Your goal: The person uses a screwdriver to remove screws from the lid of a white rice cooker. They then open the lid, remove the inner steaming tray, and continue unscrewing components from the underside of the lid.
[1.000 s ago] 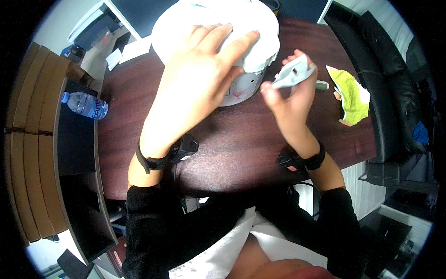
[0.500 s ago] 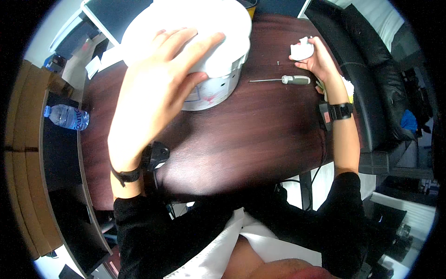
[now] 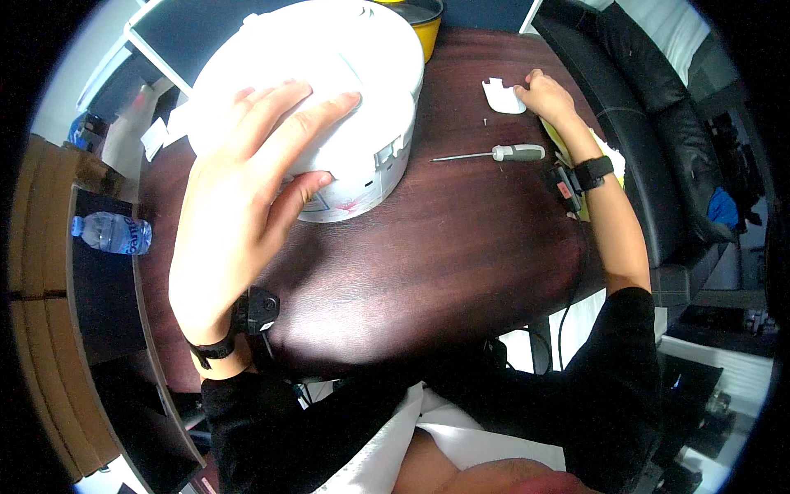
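Note:
A large white, rounded appliance (image 3: 362, 82) stands on the far left part of the table, with small slots and a printed pattern low on its side. My left hand (image 3: 267, 148) rests on its top, fingers spread and thumb over the near edge. At the far right, the curled fingers of my right hand (image 3: 547, 97) pinch the right edge of a small white plastic cover (image 3: 504, 97), which appears to lie on the tabletop. Nearer to me are a tiny screw (image 3: 485, 122) and a screwdriver (image 3: 518, 153) with a grey-green handle, its shaft pointing left.
The dark wood table (image 3: 428, 247) fills the middle. Behind the appliance is a yellow and black container (image 3: 426, 29). A plastic water bottle (image 3: 113, 233) lies on the left, beside a dark surface. Yellow and white material (image 3: 613, 165) sits under my right forearm. A black sofa (image 3: 634, 123) borders the right.
The white cover has come down to the table from my right hand's raised grip, and my fingers are now at its edge. My left hand stays on the appliance as the view shifts.

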Demonstrator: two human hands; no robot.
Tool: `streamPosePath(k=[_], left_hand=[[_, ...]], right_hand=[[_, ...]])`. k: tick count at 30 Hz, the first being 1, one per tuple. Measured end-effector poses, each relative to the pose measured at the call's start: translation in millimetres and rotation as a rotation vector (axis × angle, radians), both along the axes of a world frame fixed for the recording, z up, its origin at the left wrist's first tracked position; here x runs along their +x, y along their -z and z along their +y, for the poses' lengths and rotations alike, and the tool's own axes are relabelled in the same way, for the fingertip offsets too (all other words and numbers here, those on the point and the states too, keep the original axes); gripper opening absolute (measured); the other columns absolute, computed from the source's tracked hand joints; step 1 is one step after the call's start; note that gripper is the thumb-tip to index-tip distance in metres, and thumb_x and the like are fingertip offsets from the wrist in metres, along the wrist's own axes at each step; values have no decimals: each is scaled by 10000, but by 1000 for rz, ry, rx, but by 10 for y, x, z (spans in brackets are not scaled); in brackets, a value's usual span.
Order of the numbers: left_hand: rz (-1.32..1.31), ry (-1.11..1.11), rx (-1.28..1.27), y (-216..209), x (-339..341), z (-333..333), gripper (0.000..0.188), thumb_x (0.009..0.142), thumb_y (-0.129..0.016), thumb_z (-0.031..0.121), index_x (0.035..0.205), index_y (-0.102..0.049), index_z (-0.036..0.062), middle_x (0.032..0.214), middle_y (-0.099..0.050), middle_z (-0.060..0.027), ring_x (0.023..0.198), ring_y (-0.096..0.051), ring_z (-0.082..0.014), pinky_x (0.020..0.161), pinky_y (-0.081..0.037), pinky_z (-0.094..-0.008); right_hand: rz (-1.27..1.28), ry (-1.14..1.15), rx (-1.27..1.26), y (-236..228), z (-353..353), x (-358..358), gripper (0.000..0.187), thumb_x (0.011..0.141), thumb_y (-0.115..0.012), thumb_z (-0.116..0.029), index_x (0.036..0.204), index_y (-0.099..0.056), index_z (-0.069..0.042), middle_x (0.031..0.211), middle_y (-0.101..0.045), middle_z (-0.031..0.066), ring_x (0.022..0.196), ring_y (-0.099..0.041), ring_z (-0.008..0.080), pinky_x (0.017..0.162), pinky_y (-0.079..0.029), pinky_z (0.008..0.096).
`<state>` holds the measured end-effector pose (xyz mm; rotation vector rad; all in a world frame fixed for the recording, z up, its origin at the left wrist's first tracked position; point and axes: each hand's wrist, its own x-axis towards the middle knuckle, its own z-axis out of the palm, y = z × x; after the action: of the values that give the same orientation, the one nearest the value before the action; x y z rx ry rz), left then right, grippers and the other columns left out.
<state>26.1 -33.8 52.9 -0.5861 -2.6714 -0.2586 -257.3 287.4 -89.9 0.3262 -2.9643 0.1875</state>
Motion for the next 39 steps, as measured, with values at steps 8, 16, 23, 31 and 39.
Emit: streamPosePath(k=[8,16,23,31,39], left_hand=[[30,-7,-38,-8,0,-1,536,732,-650,66,1255,-546,116,1234,-526,-152,1174,-480,-335,1047,-319,-454],[42,-6,9,27,13,-31,539,725,-651,72,1252,-548,122,1213,-531,-154,1153,-490,-336,1039,-328,-453],[43,1,18,31,4,-22,549,720,-654,70,1256,-544,125,1210,-531,-159,1150,-493,-339,1039,-330,-450],[37,10,18,18,4,-28,536,725,-656,74,1248,-551,125,1209,-529,-159,1139,-499,-339,1033,-332,-448],[54,11,58,40,35,-29,583,680,-711,120,1241,-551,117,1198,-541,-156,1131,-503,-338,1005,-357,-428]], right_hand=[[-412,-197,26,1,-422,328,392,834,-616,-305,716,-614,68,568,-604,160,458,-599,221,520,-502,348],[-428,-195,-147,-238,-206,42,280,796,-604,-204,654,-590,37,509,-556,93,403,-556,171,374,-450,313],[-468,-107,-197,-142,262,-419,313,786,-639,-211,609,-566,35,459,-490,72,366,-506,162,345,-403,318],[-250,-106,-139,-223,175,-246,336,798,-666,-303,716,-613,19,528,-550,111,434,-562,191,428,-451,339],[-393,-388,-433,-605,-333,1020,213,880,-618,-240,801,-605,-43,598,-512,-25,543,-466,48,477,-372,232]])
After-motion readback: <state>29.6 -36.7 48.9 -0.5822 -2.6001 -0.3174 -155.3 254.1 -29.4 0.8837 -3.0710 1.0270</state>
